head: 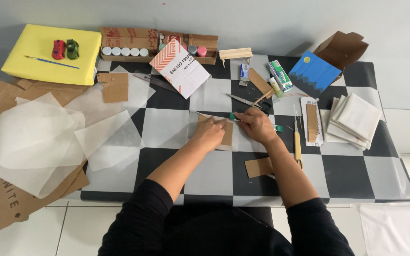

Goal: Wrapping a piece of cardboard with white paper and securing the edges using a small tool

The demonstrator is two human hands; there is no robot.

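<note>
My left hand (pixel 209 133) presses flat on a small brown cardboard piece (pixel 227 136) that lies on a sheet of translucent paper (pixel 205 124) on the checkered table (pixel 167 166). My right hand (pixel 257 125) is closed around a green-handled tool (pixel 233 116), whose tip rests at the top edge of the cardboard. The fingers hide most of the tool.
Scissors (pixel 248 101) lie just beyond my hands. A loose cardboard piece (pixel 258 167) and a wooden-handled tool (pixel 297 144) sit by my right arm. Folded white papers (pixel 352 118) are stacked at the right, tracing sheets (pixel 39 137) at the left, paint pots (pixel 124 51) at the back.
</note>
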